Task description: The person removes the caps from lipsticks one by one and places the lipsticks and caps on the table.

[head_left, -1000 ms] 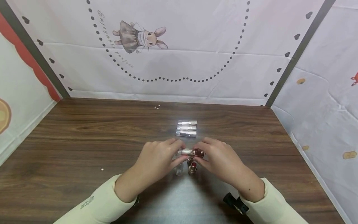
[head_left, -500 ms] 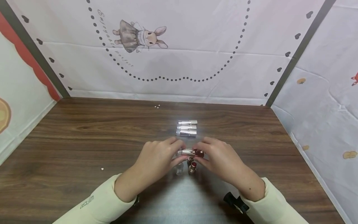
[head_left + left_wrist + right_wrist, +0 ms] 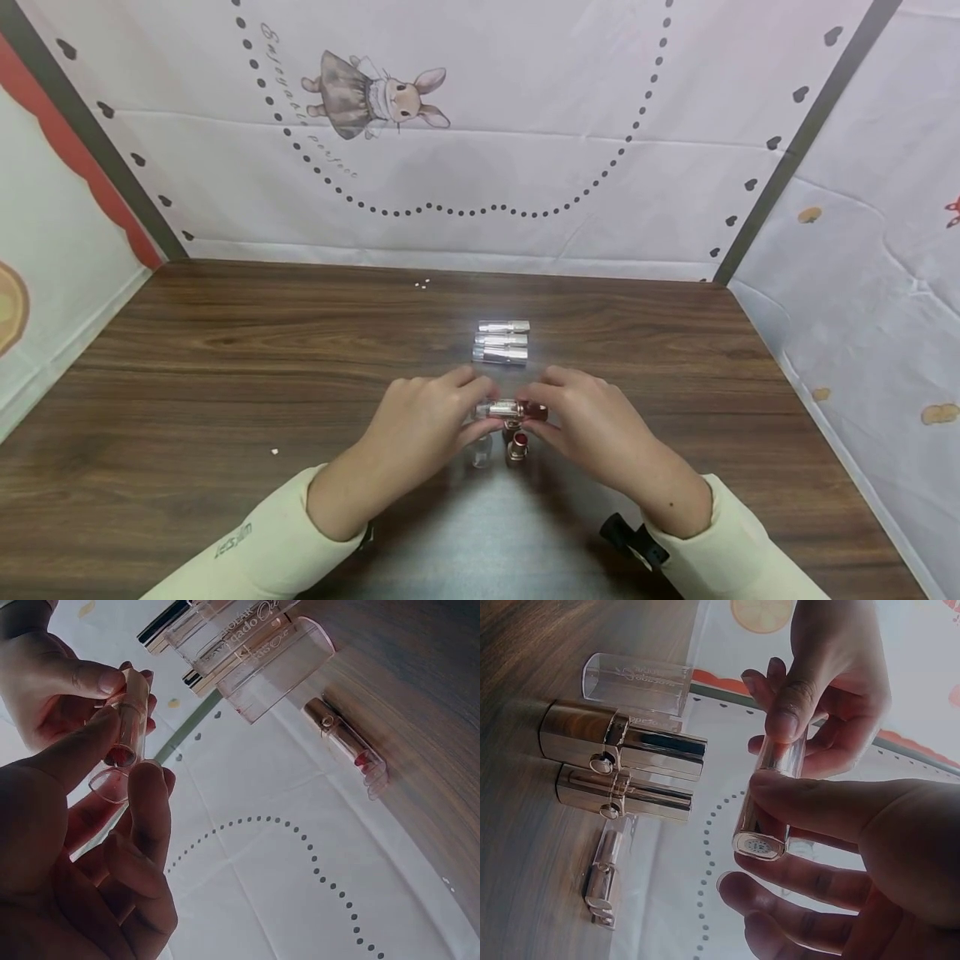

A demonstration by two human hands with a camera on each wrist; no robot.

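My left hand (image 3: 427,421) and right hand (image 3: 596,425) hold one lipstick (image 3: 501,408) level between them, just above the table. The left fingers pinch its clear cap end (image 3: 112,784), where a red tip shows inside. My right thumb and fingers grip the shiny rose-gold base (image 3: 763,825), its round label facing the right wrist camera. Below the hands, two uncapped lipsticks stand upright: a nearer one (image 3: 517,447) with a red tip, and another (image 3: 641,796) partly hidden behind it in the head view. Clear caps (image 3: 634,681) stand beside them on the left.
Three shiny lipsticks (image 3: 501,342) lie side by side beyond the hands on the brown wooden table (image 3: 300,350). Small white bits (image 3: 422,285) lie near the back edge, and another white bit (image 3: 274,452) at left. Printed cloth walls (image 3: 480,167) surround the table.
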